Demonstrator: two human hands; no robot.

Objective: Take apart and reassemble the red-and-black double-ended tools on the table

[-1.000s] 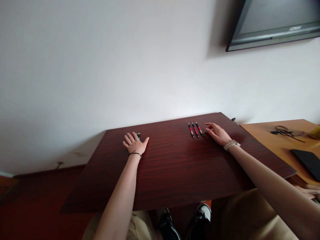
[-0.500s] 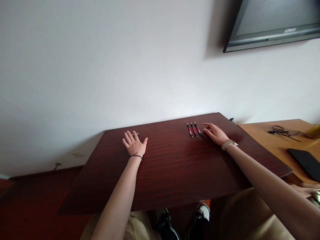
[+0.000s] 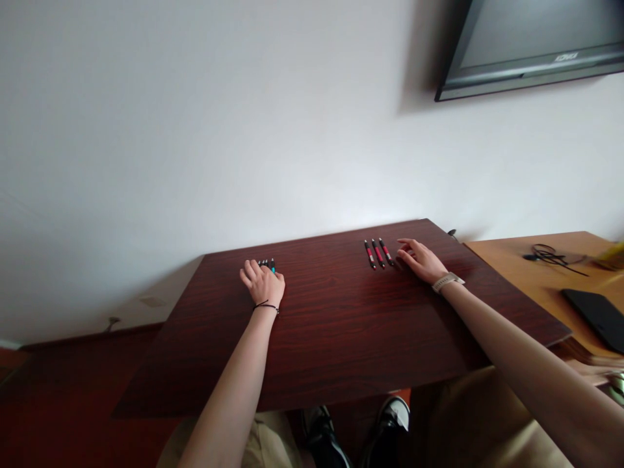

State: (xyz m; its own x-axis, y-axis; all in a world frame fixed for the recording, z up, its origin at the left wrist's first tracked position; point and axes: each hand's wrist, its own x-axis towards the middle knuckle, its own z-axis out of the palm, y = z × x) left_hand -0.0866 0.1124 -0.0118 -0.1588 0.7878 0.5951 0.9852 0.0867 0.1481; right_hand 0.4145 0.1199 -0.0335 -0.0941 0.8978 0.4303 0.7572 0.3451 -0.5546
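Observation:
My left hand (image 3: 263, 285), a dark cord bracelet at its wrist, lies at the left of the dark red-brown table (image 3: 322, 325) with its fingers curled down. Under and between those fingers are several black-and-teal pens (image 3: 273, 266); only their upper ends show. Toward the right, a black-and-red pen (image 3: 369, 254), a second red pen (image 3: 377, 253) and a third red pen (image 3: 386, 251) lie side by side. Just right of them rests my right hand (image 3: 423, 261), wearing a light-banded watch, fingers loosely apart and holding nothing.
A lighter wooden table (image 3: 511, 257) adjoins on the right, bearing a black cable (image 3: 550, 255) and a flat black device (image 3: 595, 318). Behind the table rises a white wall (image 3: 244, 130) with a mounted television (image 3: 531, 58). My shoes (image 3: 394, 413) show below the front edge.
My left hand's spread fingers have curled inward over the teal pens, and more pen ends now show beside them. My right hand and the red pens have stayed in place.

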